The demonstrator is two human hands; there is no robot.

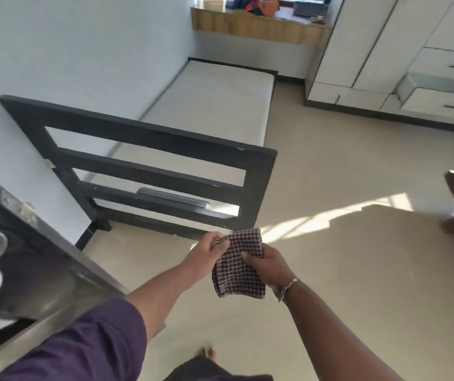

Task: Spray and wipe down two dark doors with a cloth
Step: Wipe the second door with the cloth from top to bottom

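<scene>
Door [36, 273], dark, stands at the far left edge, near the left arm. The checked cloth [238, 264] hangs mid-frame, pinched by the left hand [209, 250] and the right hand [268, 266]. Likely readying the cloth; next, turn and wipe the door.

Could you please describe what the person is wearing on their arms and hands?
The left arm has a dark purple sleeve ending near the elbow. The right wrist carries a silver chain bracelet. Both hands are bare, with no gloves or rings visible.
</scene>
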